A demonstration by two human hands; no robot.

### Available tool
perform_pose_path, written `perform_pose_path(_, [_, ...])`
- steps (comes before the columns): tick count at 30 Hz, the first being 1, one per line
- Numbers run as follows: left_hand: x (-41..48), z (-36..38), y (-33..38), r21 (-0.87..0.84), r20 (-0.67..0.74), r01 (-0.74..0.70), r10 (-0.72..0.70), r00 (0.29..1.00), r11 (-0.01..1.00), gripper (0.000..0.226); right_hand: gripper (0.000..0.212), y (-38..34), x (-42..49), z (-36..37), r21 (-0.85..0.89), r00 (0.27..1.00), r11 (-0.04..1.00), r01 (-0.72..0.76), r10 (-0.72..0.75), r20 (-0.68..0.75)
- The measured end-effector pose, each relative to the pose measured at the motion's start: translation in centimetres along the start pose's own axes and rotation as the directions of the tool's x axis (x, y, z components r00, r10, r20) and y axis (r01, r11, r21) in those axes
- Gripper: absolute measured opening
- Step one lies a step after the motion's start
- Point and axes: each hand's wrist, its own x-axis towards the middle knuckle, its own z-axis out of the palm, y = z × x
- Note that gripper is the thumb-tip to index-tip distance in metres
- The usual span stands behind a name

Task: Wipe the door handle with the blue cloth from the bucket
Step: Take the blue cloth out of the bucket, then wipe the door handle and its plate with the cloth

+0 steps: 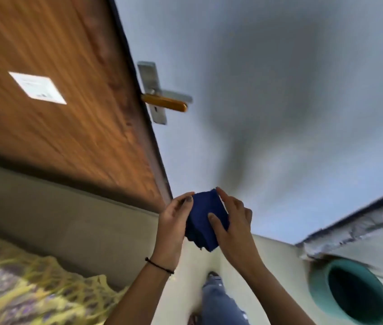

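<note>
Below, blue cloth (pixel 205 218) (folded) between left hand (pixel 174 221), right hand (pixel 233 221), door handle (pixel 165 103) well apart.

A wooden door (pixel 52 95) filled the upper left, its brown grain blurred, with a white square sign (pixel 37 87) stuck on its face. Beside it ran a pale grey-blue wall (pixel 291 90) crossed by a dark shadow. A yellow and purple patterned fabric (pixel 21 285) lay at the lower left, next to a beige floor (pixel 228 259). A leg in blue jeans (pixel 221 303) reached down to a shoe (pixel 212 275). A thin black band (pixel 160 266) circled one wrist.
</note>
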Motion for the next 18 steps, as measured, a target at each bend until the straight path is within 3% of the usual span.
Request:
perform_pose_path(2, [1.7, -1.4, 2.5, 0.071, 0.017, -0.074, 0.073, 0.997, 0.995, 0.013, 0.05, -2.0, 2.3, 1.7, -0.195, 0.989, 0.97, 0.146, -0.146, 0.016])
perform_pose_path(4, [3.6, -2.6, 4.9, 0.1, 0.047, -0.108, 0.104, 0.993, 0.989, 0.013, 0.042, -3.7, 5.0, 2.8, -0.234, 0.966, 0.94, 0.249, -0.257, -0.004])
perform_pose_path(7, [6.8, -3.9, 7.8, 0.072, 0.131, -0.087, 0.077, 0.988, 0.994, 0.025, 0.025, -6.0, 9.0, 3.9, -0.114, 0.943, 0.95, 0.289, -0.303, -0.139])
perform_pose_path(11, [10.9, -4.5, 12.1, 0.058, 0.217, -0.11, 0.095, 0.971, 0.992, 0.039, 0.036, -9.7, 13.2, 5.2, 0.191, 0.937, 0.954, 0.23, -0.165, -0.307])
perform_pose_path(13, [12.5, -4.7, 13.9, 0.108, 0.265, -0.175, 0.141, 0.954, 0.979, 0.036, 0.038, -11.3, 14.7, 6.3, 0.237, 0.92, 0.938, 0.252, -0.156, -0.36])
perform_pose_path(18, [16.5, -5.6, 17.0, 0.091, 0.383, -0.22, 0.17, 0.908, 0.971, 0.029, 0.052, -13.1, 17.5, 8.9, 0.286, 0.952, 0.923, 0.26, -0.194, -0.239])
